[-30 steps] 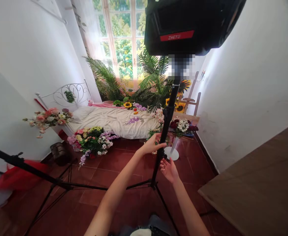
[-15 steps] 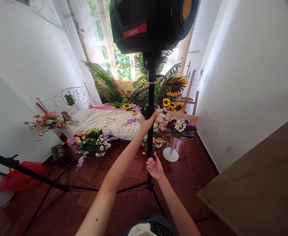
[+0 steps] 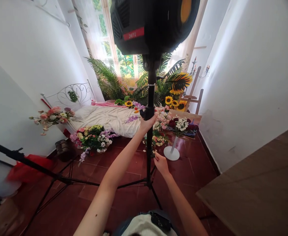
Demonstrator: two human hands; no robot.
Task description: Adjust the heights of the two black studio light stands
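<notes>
Stand runs upright through your left hand, curled around it; lower down, your right hand pinches its knob.

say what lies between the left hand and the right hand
In the head view, black pole runs between the left hand and the right hand; flowers show behind it.
</notes>
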